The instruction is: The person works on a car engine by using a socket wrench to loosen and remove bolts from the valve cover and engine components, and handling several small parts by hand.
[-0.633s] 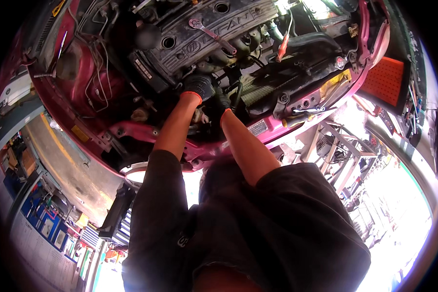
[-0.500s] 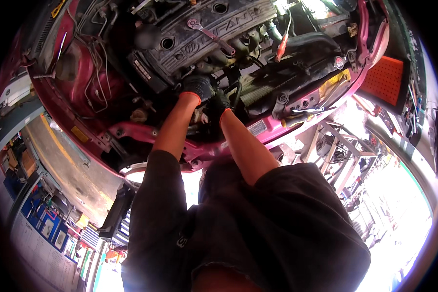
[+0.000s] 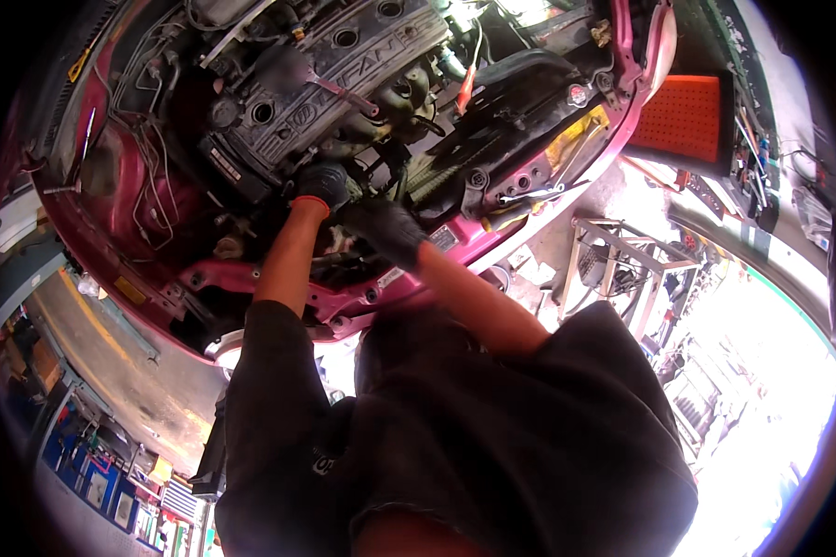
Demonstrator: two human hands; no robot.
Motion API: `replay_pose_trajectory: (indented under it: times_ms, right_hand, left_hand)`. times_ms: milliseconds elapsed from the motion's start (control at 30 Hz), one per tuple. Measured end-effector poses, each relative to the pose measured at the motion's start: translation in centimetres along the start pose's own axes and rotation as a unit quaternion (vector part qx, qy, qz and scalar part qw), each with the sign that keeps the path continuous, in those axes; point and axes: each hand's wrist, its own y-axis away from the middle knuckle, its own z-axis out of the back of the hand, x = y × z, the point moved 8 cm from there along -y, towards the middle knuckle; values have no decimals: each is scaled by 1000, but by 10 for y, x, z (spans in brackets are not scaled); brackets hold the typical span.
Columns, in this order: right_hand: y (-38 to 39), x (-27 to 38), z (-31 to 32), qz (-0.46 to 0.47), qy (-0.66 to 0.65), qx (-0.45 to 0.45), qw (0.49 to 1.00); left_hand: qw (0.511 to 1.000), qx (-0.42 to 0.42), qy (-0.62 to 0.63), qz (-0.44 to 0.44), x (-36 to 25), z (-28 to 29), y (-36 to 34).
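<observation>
My left hand (image 3: 319, 187), in a dark glove with an orange cuff, reaches down beside the lower-left corner of the valve cover (image 3: 325, 74). Its fingers are curled; what they hold is hidden. My right hand (image 3: 387, 232), in a similar glove, is just right of it, over the dark gap behind the pink front crossmember (image 3: 395, 277); motion blur hides its fingers. A wrench (image 3: 353, 99) lies on the cover. A red-tipped lead (image 3: 466, 88) hangs right of the engine. The radiator top (image 3: 455, 158) runs beyond my right hand.
Tools (image 3: 543, 197) rest on the right of the front panel. An orange perforated mat (image 3: 673, 121) is farther right, with a metal frame stand (image 3: 627, 251) below. At lower left are shelves with blue panels (image 3: 93, 487). The pink car body (image 3: 125, 172) surrounds the engine bay.
The whole view has shifted, with the engine appearing farther left and higher. My right hand has drawn back toward my body from beside my left hand, which stays in the same engine area.
</observation>
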Motion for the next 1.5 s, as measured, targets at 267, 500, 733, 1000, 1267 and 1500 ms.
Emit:
replay_pose_trajectory:
  times_ms: [267,500,733,1000,1267,1500]
  right_hand:
    - [112,97,245,233,593,-207,742]
    - [98,87,255,252,695,-136,660]
    - [90,87,220,263,717,-6,646]
    - [86,86,173,240,778,108,570]
    - [94,98,139,295,744,162,577]
    - [84,78,159,192,777,156,578]
  left_hand:
    - [929,-348,13,-127,-59,67,79]
    - [919,-343,172,-88,-171,102,144]
    - [940,-331,65,-59,-276,71,80]
    - [965,-246,89,0,-279,57,117]
    - [964,-257,58,21,-281,60,126]
    - [957,-281,55,34,-279,63,130]
